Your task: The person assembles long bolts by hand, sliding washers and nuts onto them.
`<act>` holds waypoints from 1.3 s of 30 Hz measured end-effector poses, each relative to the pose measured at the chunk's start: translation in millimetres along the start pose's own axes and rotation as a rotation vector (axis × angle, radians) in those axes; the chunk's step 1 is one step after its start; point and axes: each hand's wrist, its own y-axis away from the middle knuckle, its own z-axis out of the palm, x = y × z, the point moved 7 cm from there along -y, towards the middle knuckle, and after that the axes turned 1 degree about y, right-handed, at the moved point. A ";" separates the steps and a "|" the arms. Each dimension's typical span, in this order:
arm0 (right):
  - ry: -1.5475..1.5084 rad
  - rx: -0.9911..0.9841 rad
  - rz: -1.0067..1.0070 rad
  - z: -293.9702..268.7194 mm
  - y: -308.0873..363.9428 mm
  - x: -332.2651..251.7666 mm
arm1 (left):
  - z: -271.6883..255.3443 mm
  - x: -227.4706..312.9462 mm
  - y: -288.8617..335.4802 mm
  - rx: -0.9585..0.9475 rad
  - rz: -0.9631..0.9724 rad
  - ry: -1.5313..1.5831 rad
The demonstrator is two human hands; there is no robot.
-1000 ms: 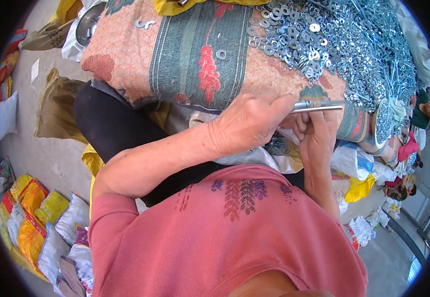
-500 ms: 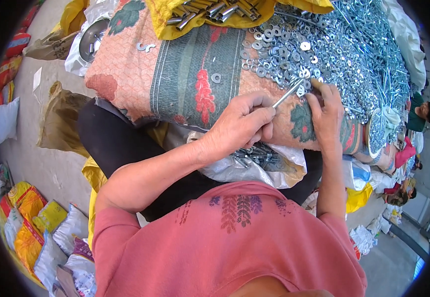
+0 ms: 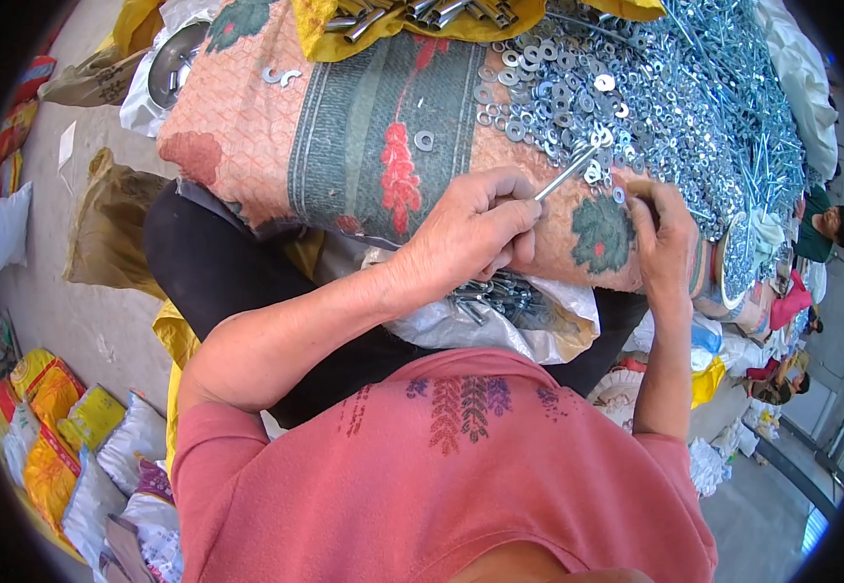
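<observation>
- The left hand (image 3: 475, 223) is clamped on a thin metal rod (image 3: 569, 172); the rod points from it toward 1 to 2 o'clock.
- The far end of the rod lies over the near edge of the washer pile (image 3: 563, 97). Some washers are at this end, but I cannot tell if they are threaded on it.
- The right hand (image 3: 670, 219) is at 3 o'clock from the left one, well apart from it. Its fingertips are just beside a small washer (image 3: 619, 190); whether they grip it, I cannot tell.
- What has changed: half a second ago the right fingers were close beside the rod's end; now they have drawn back toward 4 o'clock.
- For the work, I judge this means picking is with the right hand, while the left only keeps the rod.
- At 11 o'clock from the left hand, one loose washer (image 3: 425, 135) lies on the patterned cloth (image 3: 237, 112).
</observation>
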 end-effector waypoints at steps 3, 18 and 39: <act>0.031 0.081 -0.090 3.7 -2.0 -6.9 | 2.1 0.5 -0.3 -0.019 -0.005 -0.049; -1.192 -0.041 0.309 17.9 11.4 -17.7 | 7.5 -2.4 -2.5 -0.042 0.191 -0.424; -1.314 -0.275 0.220 22.4 25.9 -22.8 | 16.9 -1.4 3.1 -0.208 -0.027 0.062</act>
